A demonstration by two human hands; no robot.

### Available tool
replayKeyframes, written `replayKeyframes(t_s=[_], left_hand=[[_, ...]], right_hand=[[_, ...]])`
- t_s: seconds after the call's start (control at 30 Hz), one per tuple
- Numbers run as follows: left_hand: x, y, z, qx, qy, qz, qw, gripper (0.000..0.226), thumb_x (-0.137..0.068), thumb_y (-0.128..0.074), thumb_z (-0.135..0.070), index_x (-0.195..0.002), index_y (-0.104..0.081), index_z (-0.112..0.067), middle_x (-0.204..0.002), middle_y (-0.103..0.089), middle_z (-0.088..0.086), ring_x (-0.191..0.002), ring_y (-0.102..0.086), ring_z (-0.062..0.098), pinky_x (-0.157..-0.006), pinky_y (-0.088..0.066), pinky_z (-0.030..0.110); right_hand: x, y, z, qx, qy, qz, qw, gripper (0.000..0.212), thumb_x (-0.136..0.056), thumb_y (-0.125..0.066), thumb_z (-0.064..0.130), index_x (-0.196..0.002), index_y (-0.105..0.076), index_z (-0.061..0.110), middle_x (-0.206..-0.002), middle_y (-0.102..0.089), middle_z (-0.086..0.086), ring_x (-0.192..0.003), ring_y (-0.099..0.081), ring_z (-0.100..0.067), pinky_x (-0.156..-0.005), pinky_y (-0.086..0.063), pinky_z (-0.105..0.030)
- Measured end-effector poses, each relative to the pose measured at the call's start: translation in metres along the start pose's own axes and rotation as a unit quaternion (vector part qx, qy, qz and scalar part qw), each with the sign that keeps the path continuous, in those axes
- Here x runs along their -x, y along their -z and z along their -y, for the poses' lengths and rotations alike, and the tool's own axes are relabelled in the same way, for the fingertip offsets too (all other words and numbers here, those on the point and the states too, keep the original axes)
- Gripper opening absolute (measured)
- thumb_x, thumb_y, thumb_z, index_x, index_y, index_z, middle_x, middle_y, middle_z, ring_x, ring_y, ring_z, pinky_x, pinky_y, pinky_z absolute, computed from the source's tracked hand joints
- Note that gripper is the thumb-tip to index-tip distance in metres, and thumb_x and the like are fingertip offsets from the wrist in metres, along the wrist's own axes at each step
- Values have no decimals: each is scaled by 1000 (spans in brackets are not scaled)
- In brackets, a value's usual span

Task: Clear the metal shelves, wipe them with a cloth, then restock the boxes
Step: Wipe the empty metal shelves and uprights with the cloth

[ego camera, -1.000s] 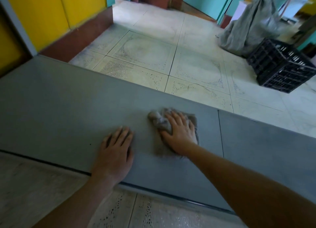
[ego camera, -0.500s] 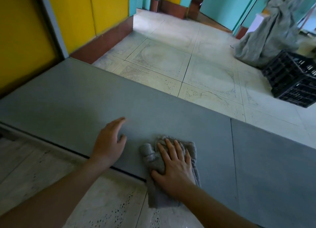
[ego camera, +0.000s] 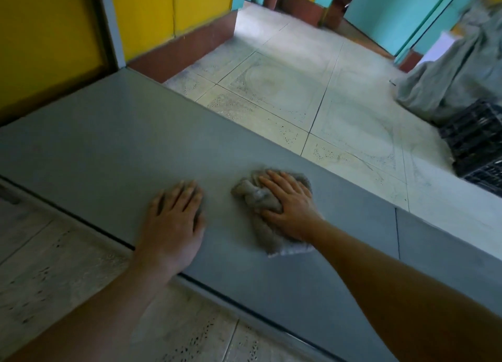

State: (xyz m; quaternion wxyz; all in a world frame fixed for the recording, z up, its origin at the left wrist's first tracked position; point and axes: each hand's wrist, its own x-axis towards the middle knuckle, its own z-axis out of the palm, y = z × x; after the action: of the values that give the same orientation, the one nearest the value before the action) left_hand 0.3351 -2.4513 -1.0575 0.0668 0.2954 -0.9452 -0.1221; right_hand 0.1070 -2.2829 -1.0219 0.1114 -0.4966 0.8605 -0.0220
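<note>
Head view caught the wiping step; right hand (ego camera: 290, 207) pressed flat on the bunched cloth (ego camera: 259, 215) atop the shelf (ego camera: 108, 144); left hand (ego camera: 176, 215) lay flat, empty; next, probably sweeping the cloth farther along.

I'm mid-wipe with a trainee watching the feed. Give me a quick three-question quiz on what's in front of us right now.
1. True or false: the left hand lies flat on the grey shelf, with nothing under it.
2. What does the right hand press down on? A) a sponge B) a crumpled cloth C) a box
3. Fill the gap: the black crate stands on the tiled ____, beyond the shelf.

Key: 1 true; 2 B; 3 floor.
</note>
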Motion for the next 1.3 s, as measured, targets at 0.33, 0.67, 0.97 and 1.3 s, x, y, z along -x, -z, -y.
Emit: replayKeyframes(t_s=[0.33, 0.67, 0.97, 1.3], left_hand=[[1, 2, -2, -3, 9, 4, 1000, 68, -97, -10, -45, -154, -40, -20, -163, -31, -1, -152, -24, 19, -122, -21, 46], [1, 4, 0, -21, -1, 28, 999, 67, -91, -18, -32, -150, -47, -14, -159, -40, 1, -149, -31, 22, -119, -24, 49], [2, 16, -3, -2, -7, 63, 998, 68, -87, -27, -34, -145, -53, -10, -155, -44, 8, -144, -39, 31, -109, -37, 57], [2, 26, 8, 366, 129, -56, 920, 54, -88, -45, 1, -139, -56, -12, -145, -54, 10, -136, -46, 26, -115, -33, 34]], right_hand=[[-86, 9, -43, -43, -202, -44, 978, 80, -91, -34, 81, -158, -14, 42, -168, -13, 5, -153, -12, -29, -123, -12, -57], [28, -16, 69, -9, -42, 3, 999, 82, -91, -27, 78, -158, 8, 45, -168, 16, 13, -153, 23, -16, -124, 9, -54], [84, -26, 134, 4, -48, 90, 995, 88, -92, -33, 74, -153, 21, 44, -159, 35, 16, -146, 39, -17, -123, 13, -53], [32, -23, 164, 24, 52, 85, 995, 91, -91, -34, 76, -161, 7, 34, -169, 17, 4, -153, 24, -26, -122, 11, -59]])
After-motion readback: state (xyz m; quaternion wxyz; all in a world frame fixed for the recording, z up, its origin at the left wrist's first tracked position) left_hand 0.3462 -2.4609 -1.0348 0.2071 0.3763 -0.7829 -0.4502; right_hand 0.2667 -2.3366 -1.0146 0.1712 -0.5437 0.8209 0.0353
